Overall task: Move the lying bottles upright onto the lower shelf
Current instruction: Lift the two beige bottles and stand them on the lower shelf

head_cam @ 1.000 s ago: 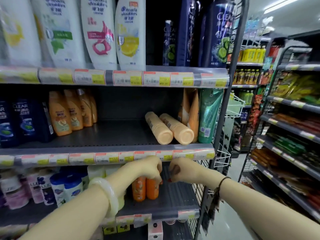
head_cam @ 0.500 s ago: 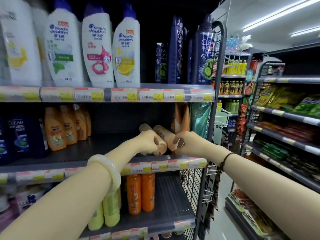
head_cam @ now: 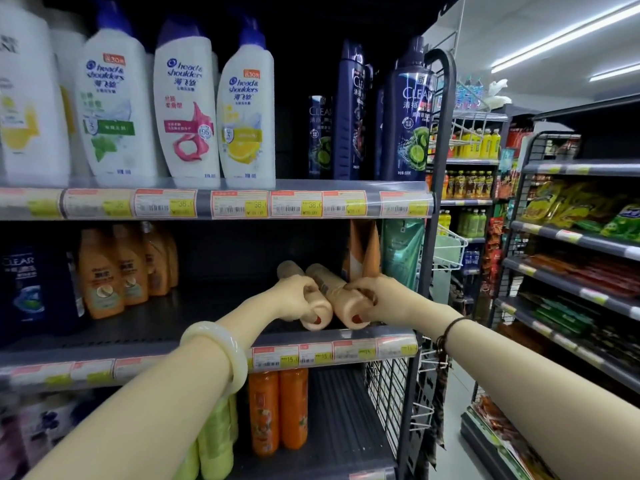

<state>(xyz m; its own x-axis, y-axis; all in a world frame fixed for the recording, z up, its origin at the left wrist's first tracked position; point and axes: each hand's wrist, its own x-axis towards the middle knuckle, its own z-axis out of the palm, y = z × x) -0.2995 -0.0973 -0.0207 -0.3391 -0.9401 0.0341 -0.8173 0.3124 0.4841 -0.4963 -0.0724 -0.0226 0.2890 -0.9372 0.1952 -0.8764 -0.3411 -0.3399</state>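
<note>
At shelf edge (head_cam: pixel 332 355), gripped bottles (head_cam: pixel 320 315).

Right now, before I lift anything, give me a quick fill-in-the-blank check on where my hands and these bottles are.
1. The two peach bottles on the middle shelf are ____ on their sides, not upright.
2. The left hand grips the left one, and the right hand grips the ____ one.
3. On the lower shelf, two ____ bottles stand upright.
4. The left wrist wears a pale ____.

Missing words: lying; right; orange; bangle
</note>
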